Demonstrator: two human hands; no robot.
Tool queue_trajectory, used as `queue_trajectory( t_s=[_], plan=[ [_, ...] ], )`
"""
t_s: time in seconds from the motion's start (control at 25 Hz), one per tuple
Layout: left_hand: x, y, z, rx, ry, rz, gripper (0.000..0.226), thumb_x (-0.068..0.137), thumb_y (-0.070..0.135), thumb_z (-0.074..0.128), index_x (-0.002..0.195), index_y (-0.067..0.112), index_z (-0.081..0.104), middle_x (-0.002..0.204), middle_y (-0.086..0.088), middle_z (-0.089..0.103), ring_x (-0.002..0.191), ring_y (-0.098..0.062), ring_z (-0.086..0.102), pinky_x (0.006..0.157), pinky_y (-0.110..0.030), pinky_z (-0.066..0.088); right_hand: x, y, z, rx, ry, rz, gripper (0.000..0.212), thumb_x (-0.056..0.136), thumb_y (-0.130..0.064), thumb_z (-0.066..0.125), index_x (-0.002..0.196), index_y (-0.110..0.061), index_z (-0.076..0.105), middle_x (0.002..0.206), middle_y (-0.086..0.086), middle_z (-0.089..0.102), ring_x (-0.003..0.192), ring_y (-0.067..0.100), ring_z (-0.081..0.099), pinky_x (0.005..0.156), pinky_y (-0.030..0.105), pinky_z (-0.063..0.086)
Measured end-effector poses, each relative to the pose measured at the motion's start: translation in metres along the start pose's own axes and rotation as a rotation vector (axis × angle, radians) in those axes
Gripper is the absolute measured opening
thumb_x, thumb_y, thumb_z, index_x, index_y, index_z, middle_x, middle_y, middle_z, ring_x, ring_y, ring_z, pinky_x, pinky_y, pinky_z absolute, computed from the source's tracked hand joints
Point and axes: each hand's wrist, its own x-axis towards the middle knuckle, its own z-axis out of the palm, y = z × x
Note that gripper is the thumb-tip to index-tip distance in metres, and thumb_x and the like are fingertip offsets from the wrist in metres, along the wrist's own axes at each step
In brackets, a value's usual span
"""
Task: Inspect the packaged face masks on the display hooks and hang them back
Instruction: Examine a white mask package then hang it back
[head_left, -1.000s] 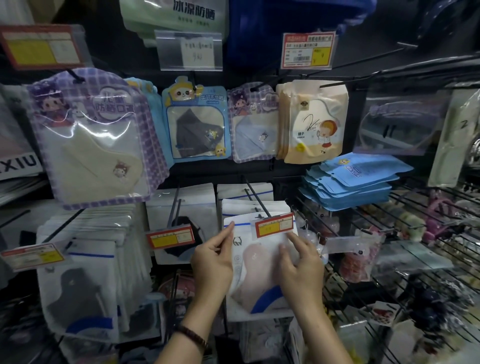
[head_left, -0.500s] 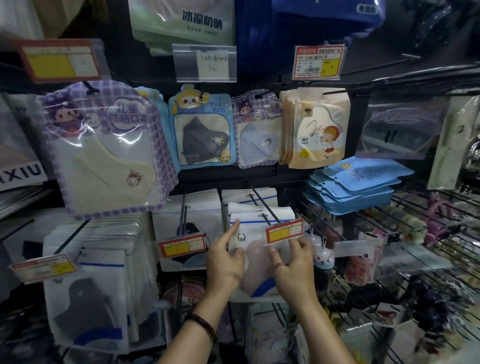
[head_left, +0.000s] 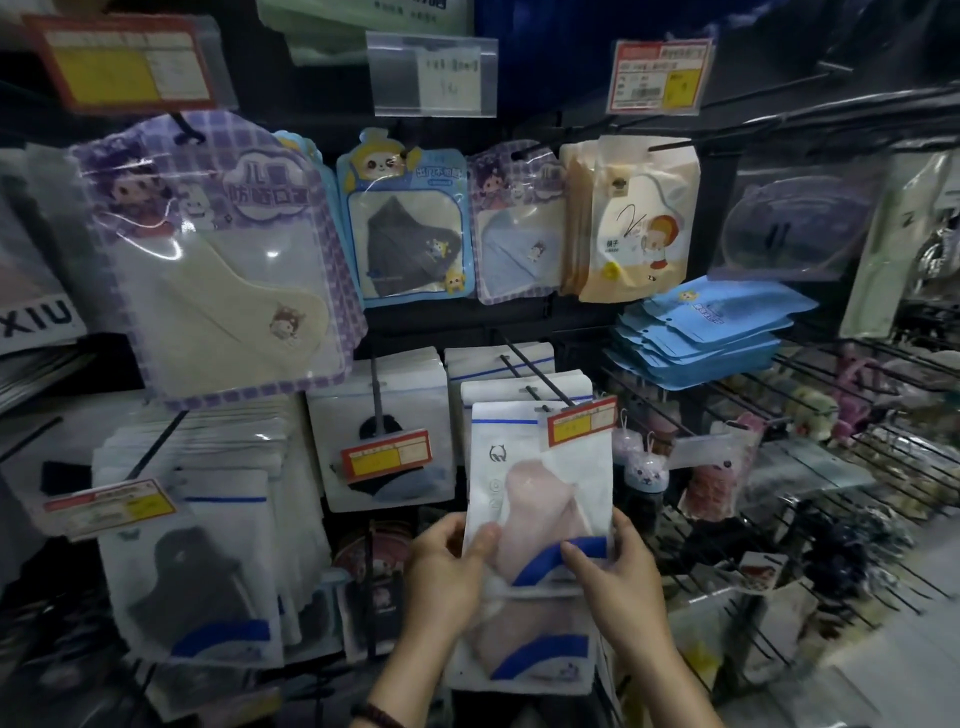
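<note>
A white packaged face mask (head_left: 540, 483) with a pale pink mask and a blue curved band hangs at the front of a black display hook (head_left: 535, 371), just behind the hook's red-and-yellow price tag (head_left: 582, 422). My left hand (head_left: 447, 566) pinches the pack's lower left edge, thumb on its front. My right hand (head_left: 618, 577) grips the lower right corner, thumb across the blue band. Another identical pack (head_left: 524, 649) hangs lower, partly behind my hands. More white packs (head_left: 524, 387) sit further back on the same hook.
Left of it hang white packs with dark masks (head_left: 384, 431) and a thick stack (head_left: 202, 561). Above hang cartoon children's mask packs (head_left: 208, 249), (head_left: 408, 223). Blue packets (head_left: 701, 332) lie on wire shelving (head_left: 857, 467) at right, with small toys.
Both hands slid from the pack's top, near the price tag, down to its lower edge. The pack now hangs straight on the hook.
</note>
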Motion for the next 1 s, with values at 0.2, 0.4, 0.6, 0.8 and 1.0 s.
queue_trajectory(
  t_s=[0.2,0.4,0.6,0.8,1.0],
  plan=[
    [-0.020,-0.022,-0.012,0.224,-0.175,0.023,0.015,0.087,0.023,0.085,0.094,0.032,0.076,0.085,0.019,0.079,0.078,0.003,0.074,0.075,-0.029,0.063,-0.029,0.032,-0.015,0.014,-0.105,0.099,0.069,0.073,-0.011,0.088,0.134,-0.033,0.064,0.123,-0.005,0.077,0.108,0.014,0.075,0.092,0.038,0.064],
    [-0.041,-0.050,-0.009,0.291,-0.269,-0.016,0.012,0.088,0.018,0.082,0.091,0.029,0.080,0.078,0.022,0.078,0.073,0.012,0.071,0.062,-0.012,0.051,-0.064,0.064,-0.018,0.047,0.074,0.203,0.056,0.085,0.008,0.079,0.137,-0.010,0.066,0.105,0.003,0.080,0.087,0.008,0.075,0.061,0.011,0.055],
    [-0.057,-0.076,-0.010,0.496,-0.603,-0.122,0.016,0.089,0.034,0.073,0.092,0.024,0.085,0.081,0.014,0.081,0.073,0.007,0.072,0.071,-0.020,0.055,-0.093,0.078,-0.029,-0.006,0.217,0.261,0.022,0.093,-0.001,0.073,0.112,-0.011,0.079,0.072,-0.012,0.079,0.077,0.012,0.076,0.067,0.031,0.062],
    [-0.054,-0.053,-0.005,0.140,-0.428,-0.020,0.012,0.095,0.021,0.077,0.104,0.029,0.081,0.097,0.014,0.083,0.093,-0.007,0.079,0.089,-0.046,0.064,-0.099,0.059,-0.028,0.048,0.395,-0.046,0.051,0.093,-0.026,0.081,0.135,-0.052,0.067,0.112,-0.010,0.078,0.103,0.017,0.076,0.089,0.052,0.063],
    [-0.043,-0.008,-0.003,0.005,-0.164,0.088,0.012,0.097,0.021,0.077,0.102,0.032,0.074,0.093,0.013,0.081,0.083,0.001,0.076,0.080,-0.043,0.066,-0.073,0.011,-0.018,-0.121,0.379,-0.369,0.053,0.088,-0.022,0.087,0.135,-0.041,0.071,0.126,-0.008,0.060,0.113,0.001,0.062,0.098,0.027,0.054]
  ],
)
